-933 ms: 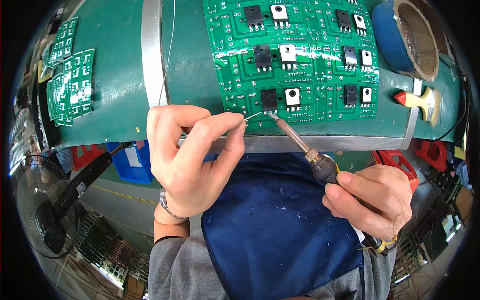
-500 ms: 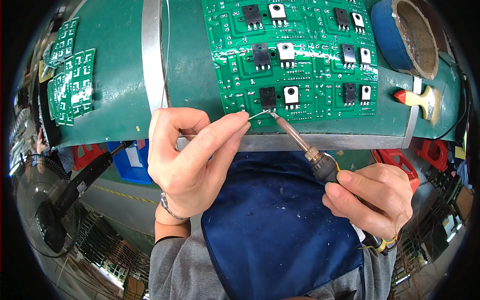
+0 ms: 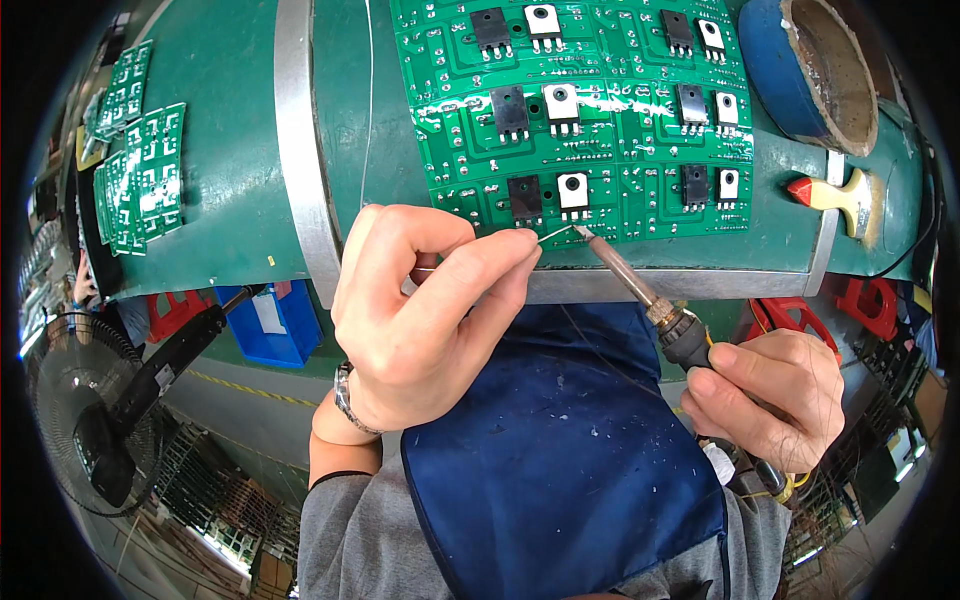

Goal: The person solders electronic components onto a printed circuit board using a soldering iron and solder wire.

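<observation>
Soldering iron [image 3: 656, 308] by edge of board [image 3: 632, 125], contact unclear

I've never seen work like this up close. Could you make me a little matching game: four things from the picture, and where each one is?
Things:
1. Soldering iron
2. Thin wire
3. Brush
4. Black fan

Places:
A. At the lower left of the picture
B. In the person's right hand
C. To the right of the green circuit boards
D. Pinched in the person's left hand

Right pairs: 1-B, 2-D, 3-C, 4-A
</observation>
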Demonstrator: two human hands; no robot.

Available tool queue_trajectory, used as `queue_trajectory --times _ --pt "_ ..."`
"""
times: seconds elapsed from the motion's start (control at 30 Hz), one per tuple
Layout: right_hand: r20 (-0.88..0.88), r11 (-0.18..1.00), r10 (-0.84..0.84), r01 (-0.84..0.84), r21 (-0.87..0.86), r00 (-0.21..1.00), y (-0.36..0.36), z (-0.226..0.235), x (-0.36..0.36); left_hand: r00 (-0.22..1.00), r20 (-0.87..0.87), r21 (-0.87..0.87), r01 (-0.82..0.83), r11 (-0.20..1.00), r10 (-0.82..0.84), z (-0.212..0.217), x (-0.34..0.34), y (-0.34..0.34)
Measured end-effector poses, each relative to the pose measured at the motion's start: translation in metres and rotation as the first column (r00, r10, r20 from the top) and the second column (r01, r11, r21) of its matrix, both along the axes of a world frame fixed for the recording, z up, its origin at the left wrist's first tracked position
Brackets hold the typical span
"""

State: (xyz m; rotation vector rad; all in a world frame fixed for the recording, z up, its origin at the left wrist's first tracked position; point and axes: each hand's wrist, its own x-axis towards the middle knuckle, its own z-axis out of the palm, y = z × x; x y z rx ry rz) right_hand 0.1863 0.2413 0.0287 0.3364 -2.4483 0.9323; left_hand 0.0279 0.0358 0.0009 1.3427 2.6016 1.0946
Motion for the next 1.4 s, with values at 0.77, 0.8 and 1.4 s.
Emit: queue_trajectory --times 0.77,0.8,1.4 --pt "-0.021 1.0 0.008 -0.008 -0.012 1.0 0.001 -0.006 -0.004 0.995 -0.078 -0.058 0.052 0.997 -0.057 0.004 0.0 0.008" --pt "-0.024 1.0 0.013 -0.014 -0.015 1.0 0.001 -0.008 -0.004 0.994 -0.094 -0.06 0.055 0.997 -0.06 0.003 0.001 0.007" --pt "-0.02 0.999 -0.027 0.026 -0.018 0.999 0.001 -0.003 -0.002 0.987 0.127 0.007 -0.098 0.995 0.096 0.011 0.006 0.006"
